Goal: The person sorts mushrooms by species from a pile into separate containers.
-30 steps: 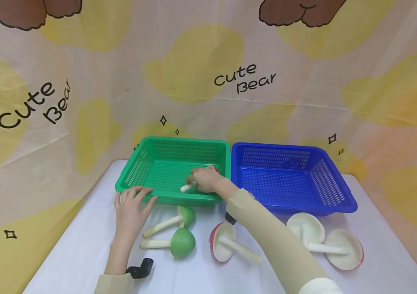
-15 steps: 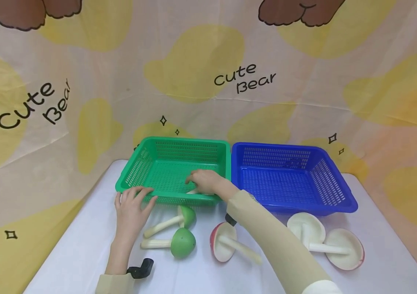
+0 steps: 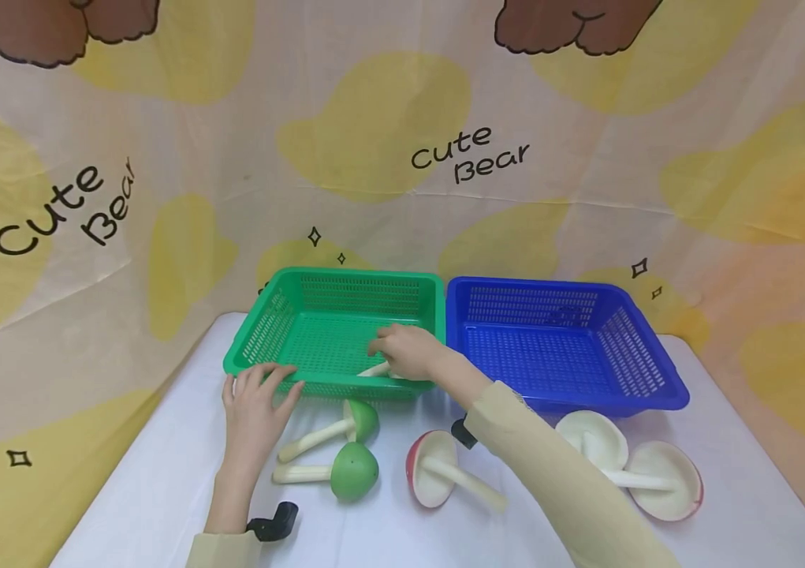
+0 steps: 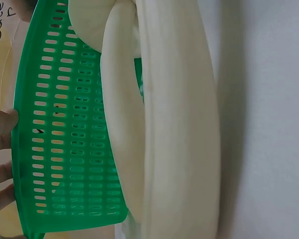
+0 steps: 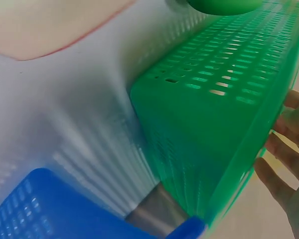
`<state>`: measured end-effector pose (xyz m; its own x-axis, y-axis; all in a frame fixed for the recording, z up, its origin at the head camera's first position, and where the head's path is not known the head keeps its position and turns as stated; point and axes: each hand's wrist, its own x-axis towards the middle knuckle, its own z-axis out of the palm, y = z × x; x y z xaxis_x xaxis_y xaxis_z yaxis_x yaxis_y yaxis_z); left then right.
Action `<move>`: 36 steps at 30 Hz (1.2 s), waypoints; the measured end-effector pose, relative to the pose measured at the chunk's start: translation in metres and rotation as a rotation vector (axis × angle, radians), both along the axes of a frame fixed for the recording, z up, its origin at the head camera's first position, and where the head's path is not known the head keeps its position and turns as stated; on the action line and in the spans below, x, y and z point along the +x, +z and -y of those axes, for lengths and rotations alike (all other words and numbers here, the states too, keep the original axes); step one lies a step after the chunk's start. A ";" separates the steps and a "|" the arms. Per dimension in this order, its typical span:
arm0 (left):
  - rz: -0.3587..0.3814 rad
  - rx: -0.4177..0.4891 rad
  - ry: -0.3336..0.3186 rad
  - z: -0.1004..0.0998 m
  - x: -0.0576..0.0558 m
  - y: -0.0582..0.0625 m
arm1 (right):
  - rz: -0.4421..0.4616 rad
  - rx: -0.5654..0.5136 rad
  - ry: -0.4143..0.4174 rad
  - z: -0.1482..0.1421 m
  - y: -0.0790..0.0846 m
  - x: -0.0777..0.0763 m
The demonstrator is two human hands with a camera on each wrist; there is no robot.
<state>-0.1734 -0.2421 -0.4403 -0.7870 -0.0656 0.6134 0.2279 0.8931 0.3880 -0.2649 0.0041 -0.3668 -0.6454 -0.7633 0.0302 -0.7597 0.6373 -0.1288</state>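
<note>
A mushroom (image 3: 376,369) lies at five o'clock in the green basket (image 3: 334,381), only its white stem clear; the right hand (image 3: 411,352) and front rim hide the rest. That hand's fingers are apart; whether they touch it, I cannot tell. The left hand (image 3: 255,402) rests spread fingers on the rim at seven o'clock, partly cut off in the left wrist view.

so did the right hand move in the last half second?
Yes, slightly: in the head view, the right hand has shifted right, nearer the right wall of the green plastic basket.
</note>
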 end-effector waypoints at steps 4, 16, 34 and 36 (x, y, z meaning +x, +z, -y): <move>0.008 0.009 -0.001 -0.001 0.001 0.000 | -0.029 -0.042 0.001 -0.011 0.002 0.009; 0.017 0.010 -0.002 -0.001 0.002 -0.001 | -0.145 -0.162 -0.037 -0.037 0.001 0.039; 0.003 0.005 -0.013 0.000 0.001 -0.001 | -0.248 -0.292 -0.114 -0.073 -0.006 0.091; 0.008 0.002 -0.008 0.001 0.001 0.000 | -0.247 -0.290 -0.131 -0.076 -0.008 0.097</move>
<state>-0.1724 -0.2428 -0.4407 -0.7926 -0.0605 0.6067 0.2320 0.8903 0.3919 -0.1682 0.0803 -0.3746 -0.6832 -0.6121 0.3981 -0.7050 0.6950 -0.1412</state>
